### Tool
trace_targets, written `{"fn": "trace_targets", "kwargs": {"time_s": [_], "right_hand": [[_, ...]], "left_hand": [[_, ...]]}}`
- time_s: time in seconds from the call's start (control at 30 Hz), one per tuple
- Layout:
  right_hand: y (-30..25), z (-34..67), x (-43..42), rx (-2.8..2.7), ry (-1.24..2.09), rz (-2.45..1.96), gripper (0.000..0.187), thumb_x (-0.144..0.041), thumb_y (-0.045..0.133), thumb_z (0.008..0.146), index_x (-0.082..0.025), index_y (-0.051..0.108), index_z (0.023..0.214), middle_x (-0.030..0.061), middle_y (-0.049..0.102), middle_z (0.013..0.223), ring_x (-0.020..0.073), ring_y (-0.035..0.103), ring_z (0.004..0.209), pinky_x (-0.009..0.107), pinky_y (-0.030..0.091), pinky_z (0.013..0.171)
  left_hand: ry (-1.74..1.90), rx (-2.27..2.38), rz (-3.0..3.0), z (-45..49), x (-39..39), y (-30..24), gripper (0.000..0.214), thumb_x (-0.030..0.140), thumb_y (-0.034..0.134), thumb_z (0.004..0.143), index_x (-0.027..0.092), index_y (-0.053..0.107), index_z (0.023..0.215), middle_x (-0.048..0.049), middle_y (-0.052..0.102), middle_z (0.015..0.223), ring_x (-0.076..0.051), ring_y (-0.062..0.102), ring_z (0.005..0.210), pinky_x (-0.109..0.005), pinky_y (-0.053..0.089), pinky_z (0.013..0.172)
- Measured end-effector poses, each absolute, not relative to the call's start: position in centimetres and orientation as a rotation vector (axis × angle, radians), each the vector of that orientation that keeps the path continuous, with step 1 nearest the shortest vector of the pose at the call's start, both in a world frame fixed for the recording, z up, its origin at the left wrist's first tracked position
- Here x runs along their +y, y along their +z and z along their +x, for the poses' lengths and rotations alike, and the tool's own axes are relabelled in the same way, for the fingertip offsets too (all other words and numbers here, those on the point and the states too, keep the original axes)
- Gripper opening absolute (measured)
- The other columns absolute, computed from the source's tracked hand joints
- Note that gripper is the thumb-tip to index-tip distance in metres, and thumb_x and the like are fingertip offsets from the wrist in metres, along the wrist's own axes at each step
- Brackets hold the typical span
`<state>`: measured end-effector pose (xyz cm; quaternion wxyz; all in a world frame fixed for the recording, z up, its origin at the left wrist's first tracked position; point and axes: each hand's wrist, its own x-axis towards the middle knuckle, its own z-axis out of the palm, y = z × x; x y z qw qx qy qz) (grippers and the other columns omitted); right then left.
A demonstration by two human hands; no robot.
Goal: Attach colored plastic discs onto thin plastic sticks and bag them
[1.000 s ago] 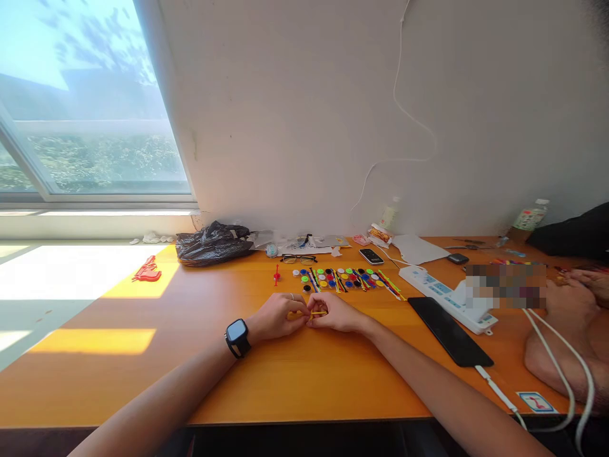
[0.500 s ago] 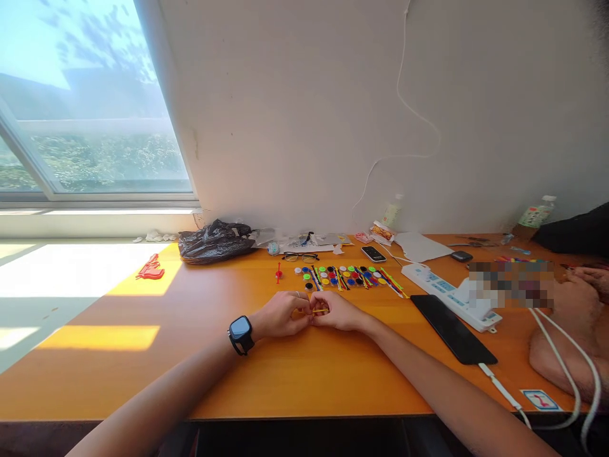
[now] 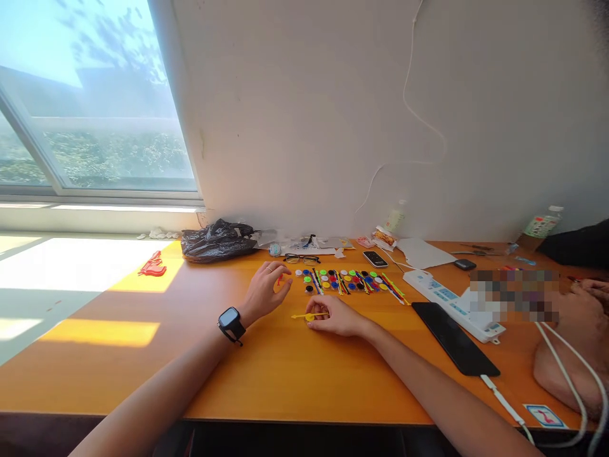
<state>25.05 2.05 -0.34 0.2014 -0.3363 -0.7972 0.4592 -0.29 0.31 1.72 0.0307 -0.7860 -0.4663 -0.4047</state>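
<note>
My right hand (image 3: pixel 337 315) pinches a yellow arrow spinner (image 3: pixel 301 316) just above the table, its pointed end sticking out to the left. A round yellow part shows by the fingertips. My left hand (image 3: pixel 266 289), with a dark watch (image 3: pixel 229 318) on the wrist, is held apart with its fingers loosely spread and nothing visible in them. Behind its fingertips lies a red arrow spinner (image 3: pixel 280 279), partly hidden. Beyond my right hand, several coloured round discs (image 3: pixel 325 285) and thin plastic arrows (image 3: pixel 314 280) lie in groups.
To the right are a white power strip (image 3: pixel 445 295), a black phone (image 3: pixel 454 338) on a cable and another person's arm (image 3: pixel 571 349). Glasses (image 3: pixel 302 259), a black plastic bag (image 3: pixel 219 241) and a small device (image 3: pixel 375 259) lie towards the wall. A red toy gun (image 3: pixel 153 265) sits left.
My left hand has let go of the yellow piece and moved up and left towards the red spinner. My right hand keeps the yellow arrow spinner, now more exposed.
</note>
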Motion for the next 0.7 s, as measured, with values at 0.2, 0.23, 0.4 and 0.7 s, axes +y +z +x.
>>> {"fn": "trace_targets", "kwargs": {"time_s": [0.2, 0.23, 0.4, 0.7], "right_hand": [[-1.3, 25.2, 2.6, -2.269, 1.138, -0.969, 0.028, -0.033, 0.083, 0.074, -0.018, 0.065, 0.09, -0.0026, 0.061, 0.075, 0.0129, 0.051, 0.068, 0.024, 0.037, 0.061], [-1.4, 25.2, 2.6, -2.272, 1.129, -0.972, 0.029, -0.033, 0.084, 0.073, -0.018, 0.065, 0.089, -0.0028, 0.06, 0.074, 0.0128, 0.051, 0.067, 0.024, 0.036, 0.06], [-1.4, 25.2, 2.6, -2.292, 1.11, -0.981, 0.029, -0.038, 0.083, 0.076, -0.018, 0.067, 0.091, -0.0031, 0.059, 0.074, 0.0121, 0.048, 0.067, 0.023, 0.034, 0.059], [-1.1, 25.1, 2.2, -2.283, 1.13, -1.005, 0.028, -0.04, 0.08, 0.08, -0.019, 0.067, 0.093, -0.0044, 0.055, 0.073, 0.0118, 0.045, 0.066, 0.024, 0.032, 0.058]], "left_hand": [[-1.099, -1.929, -2.383, -2.5, 2.4, -0.4, 0.017, 0.03, 0.062, 0.096, 0.021, 0.075, 0.101, -0.0105, 0.074, 0.112, -0.027, 0.067, 0.108, -0.04, 0.052, 0.096], [-1.081, -1.989, -2.378, -2.6, 2.6, -0.6, 0.016, 0.029, 0.062, 0.095, 0.02, 0.075, 0.097, -0.0099, 0.075, 0.104, -0.026, 0.069, 0.101, -0.037, 0.053, 0.09], [-1.14, -1.937, -2.378, -2.5, 2.8, -1.2, 0.02, 0.026, 0.063, 0.092, 0.021, 0.07, 0.11, -0.0092, 0.076, 0.109, -0.026, 0.069, 0.103, -0.037, 0.054, 0.09], [-1.083, -1.653, -2.577, -2.2, 3.1, -1.3, 0.025, 0.029, 0.057, 0.099, 0.022, 0.076, 0.114, -0.0125, 0.072, 0.131, -0.029, 0.064, 0.123, -0.046, 0.049, 0.109]]}}
